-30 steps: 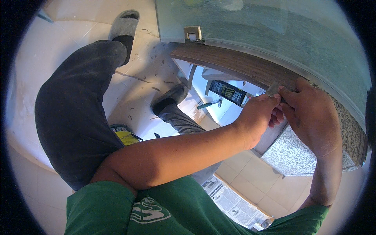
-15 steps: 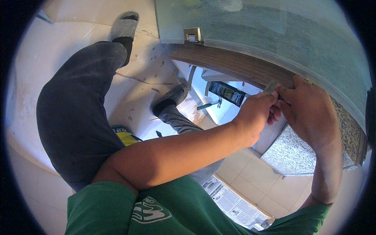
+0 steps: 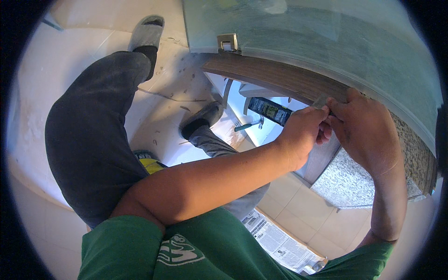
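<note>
My left hand [image 3: 301,135] is closed in a pinch on a small flat greyish piece [image 3: 320,101] at the edge of a dark wooden board [image 3: 284,77]. Its material cannot be made out. My right hand [image 3: 366,130] meets the left one there, its thumb and fingers pinched together at the same piece; the fingertips partly hide each other. Below the board, a black cartridge [image 3: 269,111] with a printed label lies in the lit cabinet opening, its far end behind my left hand. Beside it is a hammer [image 3: 249,125] with a dark green handle.
A large greenish glass panel [image 3: 298,32] with a square metal fitting [image 3: 227,42] rises beyond the board. Speckled granite [image 3: 347,182] is at the right. Newspaper [image 3: 280,240] lies near me, and a yellow and black container [image 3: 150,162] stands by my leg. Debris dots the floor.
Both hands have shifted very slightly left, and the greyish piece between them sits at a slightly different tilt. Otherwise the scene is the same.
</note>
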Action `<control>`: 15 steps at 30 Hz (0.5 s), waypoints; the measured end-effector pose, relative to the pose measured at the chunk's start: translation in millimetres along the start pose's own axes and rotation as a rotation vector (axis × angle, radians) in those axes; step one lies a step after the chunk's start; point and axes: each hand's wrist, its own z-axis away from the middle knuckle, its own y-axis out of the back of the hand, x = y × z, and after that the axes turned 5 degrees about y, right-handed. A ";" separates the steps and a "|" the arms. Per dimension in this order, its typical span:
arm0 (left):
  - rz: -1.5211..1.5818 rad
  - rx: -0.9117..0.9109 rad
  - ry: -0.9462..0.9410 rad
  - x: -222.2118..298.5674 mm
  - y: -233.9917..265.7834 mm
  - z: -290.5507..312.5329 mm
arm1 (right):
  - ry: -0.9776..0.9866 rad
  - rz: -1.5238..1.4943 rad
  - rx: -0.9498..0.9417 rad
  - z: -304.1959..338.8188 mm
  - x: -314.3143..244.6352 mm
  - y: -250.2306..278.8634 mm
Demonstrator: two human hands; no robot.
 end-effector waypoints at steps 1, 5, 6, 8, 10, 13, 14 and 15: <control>0.016 0.004 0.006 -1.1 -1.9 1.1 | 0.007 -0.002 -0.008 -0.6 0.3 0.0; 0.022 -0.028 -0.009 -0.4 2.0 -1.0 | 0.046 -0.004 0.016 1.8 2.2 2.2; 0.008 -0.053 -0.019 1.1 2.7 -1.3 | 0.038 -0.006 0.030 1.5 1.5 -1.1; 0.006 -0.009 -0.009 -0.1 0.1 -0.3 | 0.019 -0.001 0.023 2.0 1.1 -3.9; 0.016 0.007 0.003 0.1 -3.7 1.6 | 0.004 0.017 -0.016 0.1 0.8 -3.9; 0.037 0.003 -0.007 -3.4 -2.0 3.5 | 0.018 -0.011 0.014 5.0 0.6 1.4; 0.036 0.010 -0.033 -2.1 5.2 -1.9 | 0.023 -0.033 0.047 1.6 -0.2 -2.7; 0.033 0.012 -0.052 0.0 6.5 -3.6 | 0.019 -0.056 0.076 -2.8 -0.8 -10.6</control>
